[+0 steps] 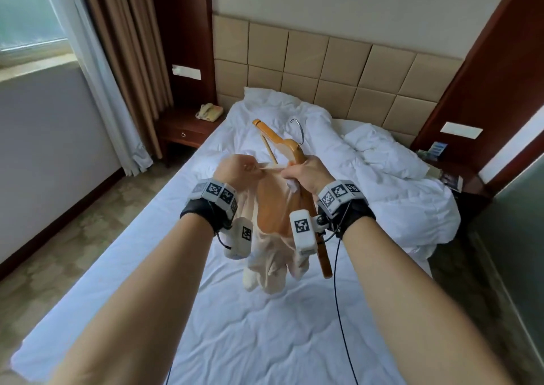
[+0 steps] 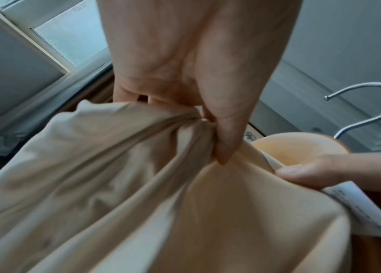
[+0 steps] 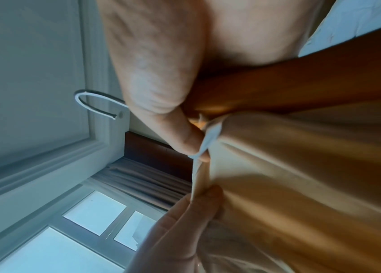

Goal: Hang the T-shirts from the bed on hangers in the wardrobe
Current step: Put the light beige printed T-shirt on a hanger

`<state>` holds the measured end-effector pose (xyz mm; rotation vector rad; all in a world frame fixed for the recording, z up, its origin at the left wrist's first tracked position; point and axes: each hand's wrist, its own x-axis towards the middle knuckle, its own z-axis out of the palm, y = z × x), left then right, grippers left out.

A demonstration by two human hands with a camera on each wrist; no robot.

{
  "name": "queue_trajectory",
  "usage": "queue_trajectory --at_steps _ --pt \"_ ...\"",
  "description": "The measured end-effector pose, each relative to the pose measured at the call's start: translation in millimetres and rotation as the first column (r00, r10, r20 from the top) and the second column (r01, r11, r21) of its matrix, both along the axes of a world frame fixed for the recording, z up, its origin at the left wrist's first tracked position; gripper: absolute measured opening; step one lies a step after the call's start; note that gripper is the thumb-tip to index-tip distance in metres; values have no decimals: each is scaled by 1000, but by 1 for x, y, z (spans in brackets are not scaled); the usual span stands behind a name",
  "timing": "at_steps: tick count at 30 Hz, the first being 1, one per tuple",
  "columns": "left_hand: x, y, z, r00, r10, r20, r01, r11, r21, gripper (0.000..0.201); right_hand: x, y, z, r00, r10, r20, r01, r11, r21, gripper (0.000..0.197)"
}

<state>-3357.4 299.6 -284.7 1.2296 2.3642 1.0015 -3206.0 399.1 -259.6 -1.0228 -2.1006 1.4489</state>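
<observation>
A beige T-shirt [image 1: 273, 228] hangs bunched in the air over the bed [image 1: 265, 325]. My left hand [image 1: 235, 168] pinches its neckline; in the left wrist view thumb and fingers gather the cloth [image 2: 114, 175]. My right hand [image 1: 306, 171] grips a wooden hanger [image 1: 290, 147] by one arm and also pinches the shirt's collar with its white label [image 3: 208, 140]. The hanger's metal hook [image 1: 298, 129] points away from me. One hanger arm runs down inside the shirt, and its lower end [image 1: 325, 264] sticks out at the right.
A crumpled white duvet [image 1: 391, 178] lies on the bed's right side below a padded headboard [image 1: 323, 66]. A nightstand with a telephone [image 1: 207, 112] stands at the left by the curtains [image 1: 123, 60]. Another nightstand [image 1: 447, 172] is at the right.
</observation>
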Motion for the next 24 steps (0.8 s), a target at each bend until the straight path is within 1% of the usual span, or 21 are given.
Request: queue_trajectory --at_steps 1,3,6,8,9,11,13,14,15,16,20,22,24 --pt "2 -1 -2 1000 19 -24 -19 1000 -3 18 1 -2 -2 1000 -8 9 8 1000 5 29" --pt "7 -6 -2 999 18 -51 -18 1000 3 13 2 -6 -6 1000 -2 24 1 1000 5 25" --pt "12 -15 -2 995 -73 -74 73 997 -14 20 4 -10 -11 1000 11 17 -11 1000 25 22" --pt "14 -22 -2 986 -149 -81 146 988 -41 18 6 -12 -14 1000 3 20 -4 999 45 24" --pt "14 -25 -2 984 -170 -47 168 985 -37 17 7 -14 -15 1000 2 15 -2 999 46 26" --pt "13 -32 -3 984 -169 49 169 986 14 22 12 -18 -18 1000 -1 -1 1 999 47 32" --pt "15 -37 -6 967 -154 205 129 983 131 26 17 -23 -19 1000 8 13 -9 997 80 34" --pt "18 -40 -7 935 -156 318 92 974 209 25 20 -26 -21 999 12 32 -16 995 100 34" --pt "23 -43 -6 889 -167 427 46 959 281 23 22 -30 -23 999 13 50 -18 994 109 36" --pt "28 -45 -6 847 -182 500 6 943 333 22 24 -34 -25 998 10 60 -16 994 104 37" --pt "47 -53 -6 747 -260 611 -62 889 455 19 31 -50 -39 1000 15 20 -15 1000 0 28" --pt "52 -59 -7 685 -297 665 -105 863 494 19 33 -58 -48 999 17 50 -16 1000 -14 28" --pt "53 -64 -7 639 -328 695 -137 841 523 20 33 -65 -60 994 -23 109 23 1000 2 27"
